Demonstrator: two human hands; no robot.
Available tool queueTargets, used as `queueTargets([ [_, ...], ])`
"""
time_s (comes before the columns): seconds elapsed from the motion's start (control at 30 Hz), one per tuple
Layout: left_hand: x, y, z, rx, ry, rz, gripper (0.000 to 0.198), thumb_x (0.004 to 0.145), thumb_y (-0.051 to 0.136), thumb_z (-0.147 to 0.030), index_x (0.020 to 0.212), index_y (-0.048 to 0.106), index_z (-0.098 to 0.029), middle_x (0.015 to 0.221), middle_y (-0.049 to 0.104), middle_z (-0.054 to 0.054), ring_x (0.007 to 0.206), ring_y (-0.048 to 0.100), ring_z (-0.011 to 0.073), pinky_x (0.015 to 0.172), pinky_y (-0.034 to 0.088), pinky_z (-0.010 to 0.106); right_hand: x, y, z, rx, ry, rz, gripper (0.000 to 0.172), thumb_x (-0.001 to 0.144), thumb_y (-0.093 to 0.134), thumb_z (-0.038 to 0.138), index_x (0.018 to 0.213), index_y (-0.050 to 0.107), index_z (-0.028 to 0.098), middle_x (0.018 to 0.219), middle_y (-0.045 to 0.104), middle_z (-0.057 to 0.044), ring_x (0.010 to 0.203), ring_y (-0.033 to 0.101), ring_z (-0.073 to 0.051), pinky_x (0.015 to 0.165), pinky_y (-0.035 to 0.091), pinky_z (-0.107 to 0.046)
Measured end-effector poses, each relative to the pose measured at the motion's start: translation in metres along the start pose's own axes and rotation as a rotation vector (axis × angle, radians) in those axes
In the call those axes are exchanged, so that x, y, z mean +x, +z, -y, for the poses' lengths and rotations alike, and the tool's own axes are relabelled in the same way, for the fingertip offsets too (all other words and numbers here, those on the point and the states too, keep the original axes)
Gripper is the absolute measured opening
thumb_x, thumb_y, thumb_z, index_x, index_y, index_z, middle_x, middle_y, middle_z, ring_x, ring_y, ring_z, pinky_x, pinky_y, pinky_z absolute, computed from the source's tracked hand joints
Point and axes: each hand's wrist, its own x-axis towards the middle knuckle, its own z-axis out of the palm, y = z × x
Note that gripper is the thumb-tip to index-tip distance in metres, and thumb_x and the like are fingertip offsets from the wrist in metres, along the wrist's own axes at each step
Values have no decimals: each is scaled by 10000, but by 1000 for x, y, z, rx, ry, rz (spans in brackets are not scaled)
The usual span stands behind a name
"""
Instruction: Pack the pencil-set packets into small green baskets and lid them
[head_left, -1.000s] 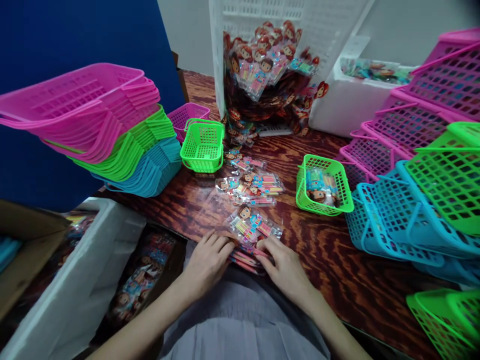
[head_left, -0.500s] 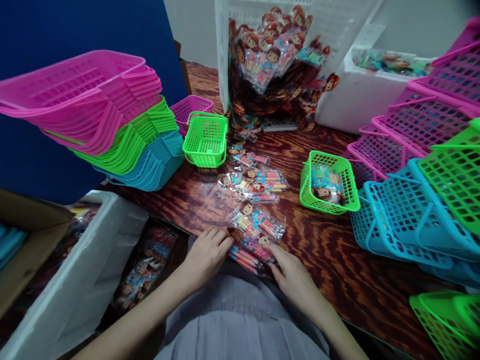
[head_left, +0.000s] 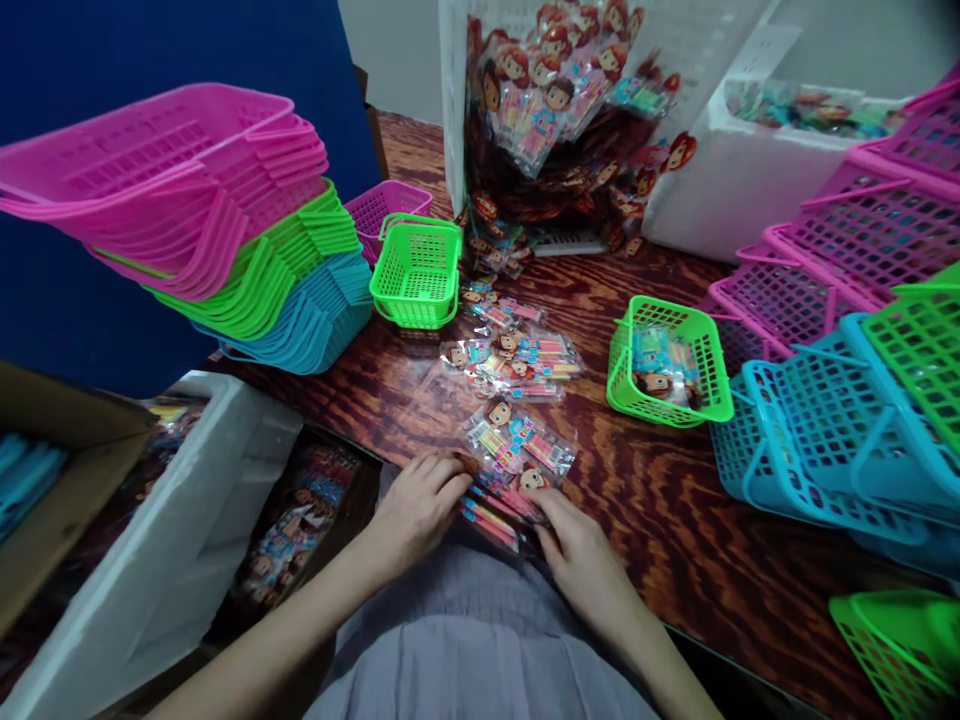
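Observation:
At the near edge of the dark wooden table (head_left: 675,520), both my hands pinch a small stack of clear packets printed with cartoon dolls and coloured sticks (head_left: 499,505). My left hand (head_left: 416,510) grips its left end, fingers curled. My right hand (head_left: 577,550) holds its right end, fingers bent over the edge. Just beyond lies another doll packet (head_left: 521,440), and further back a loose pile of packets (head_left: 514,355). A small green basket (head_left: 667,360) to the right holds packets. An empty green basket (head_left: 416,270) stands at the left.
Nested pink, green and blue baskets (head_left: 225,230) are stacked at the left; more baskets (head_left: 847,330) pile up at the right. A white crate (head_left: 570,110) full of doll packets stands behind. White foam boxes (head_left: 172,560) with packets sit low left, another (head_left: 735,170) far right.
My view has drifted slightly down and left. My hands have drawn the packet stack a little closer to the table's edge, with the right hand sliding back toward me.

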Motion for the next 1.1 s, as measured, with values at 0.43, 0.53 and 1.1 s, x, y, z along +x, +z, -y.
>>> queueTargets([
  [0.43, -2, 1, -1, -2, 9, -50, 281, 955, 465, -105, 1215, 569, -134, 1160, 633, 137, 1111, 573, 253, 954, 483, 415, -11, -3, 0, 39, 11, 104, 578, 856, 427, 72, 1398, 482, 265, 1352, 568, -72, 1257, 556, -209, 1069, 473, -382],
  [0.53, -3, 2, -1, -11, 0, -39, 291, 959, 466, -109, 1231, 566, -144, 1164, 631, 133, 1107, 576, 245, 953, 482, 409, -10, -4, 1, 33, -2, 108, 538, 891, 409, 89, 1395, 486, 257, 1344, 575, -75, 1258, 554, -201, 1071, 467, -369],
  [1.1, -3, 3, 0, -14, 8, -50, 366, 907, 472, -73, 1266, 509, -134, 1227, 606, 153, 1128, 555, 280, 950, 485, 442, -5, 0, -4, 15, -59, 22, 405, 956, 399, 129, 1314, 559, 231, 1227, 640, -82, 1136, 628, -200, 988, 514, -334],
])
